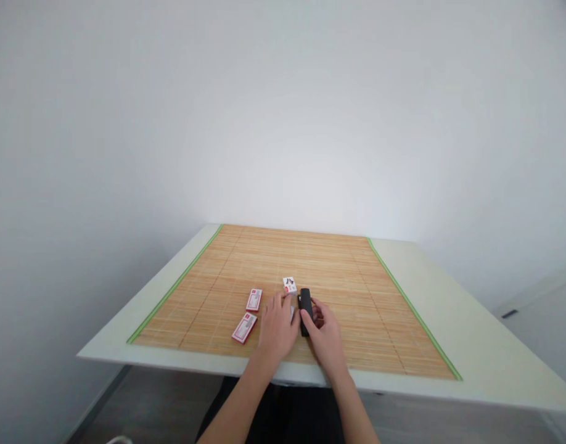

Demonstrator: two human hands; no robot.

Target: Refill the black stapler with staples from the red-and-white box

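Observation:
A black stapler lies lengthwise on the bamboo mat, pointing away from me. My right hand grips it from the right side, thumb on its near part and fingers curled along its edge. Just left of the stapler is my left hand, palm down with bent fingers and the thumb beside the stapler. A small pale thing shows between that thumb and forefinger, mostly hidden. Beyond the left fingertips sits a small white box with a dark picture and red marks. Two red-and-white boxes, one farther and one nearer, lie to the left.
Green edging borders the bamboo mat on its left and right sides. Beneath it is a white table, whose front edge runs under my forearms. A plain white wall rises behind the table.

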